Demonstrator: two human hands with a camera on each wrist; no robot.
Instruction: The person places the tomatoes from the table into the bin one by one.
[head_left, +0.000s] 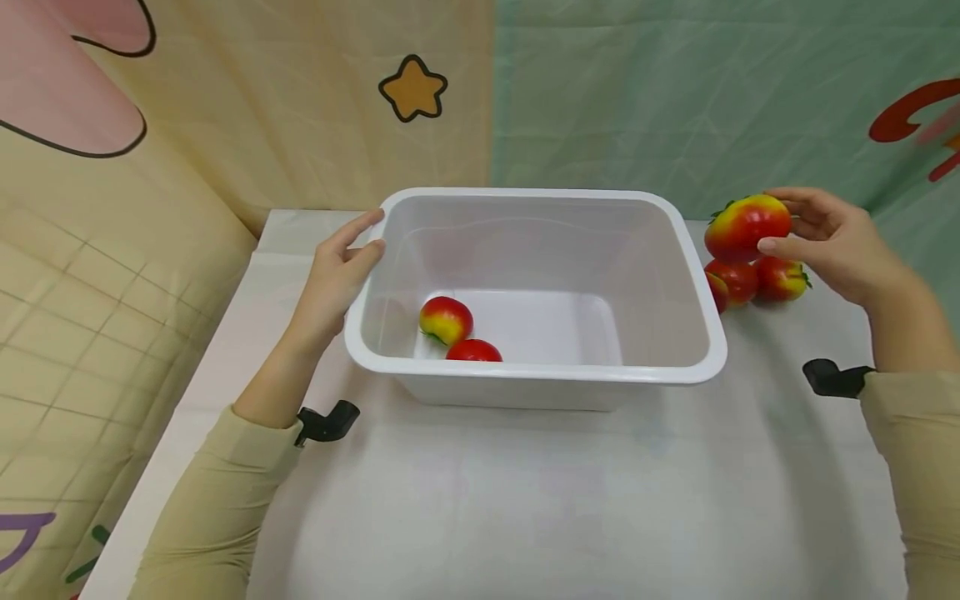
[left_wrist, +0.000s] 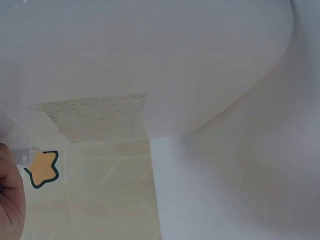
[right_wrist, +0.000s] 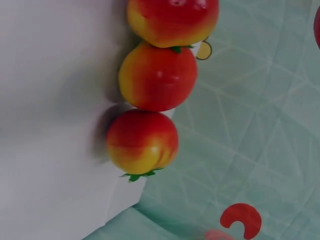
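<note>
A white plastic tub (head_left: 536, 367) stands on the table. My left hand (head_left: 333, 271) grips its left rim; in the left wrist view, part of that hand (left_wrist: 11, 195) shows at the left edge, beside the tub's pale outer wall (left_wrist: 175, 65). On the far right, my right hand (head_left: 847, 242) holds a red-and-yellow tomato (head_left: 746, 227) between thumb and fingers, raised over other tomatoes. Two tomatoes lie in the tub: one (head_left: 446, 320) at the left of its floor, another (head_left: 474, 351) partly hidden by the front rim.
Three tomatoes sit in a row on the table right of the tub, among them a middle one (right_wrist: 159, 77) and an end one (right_wrist: 142, 141) with green leaves. A patterned curtain (head_left: 675, 92) hangs behind the white-covered table (head_left: 525, 500).
</note>
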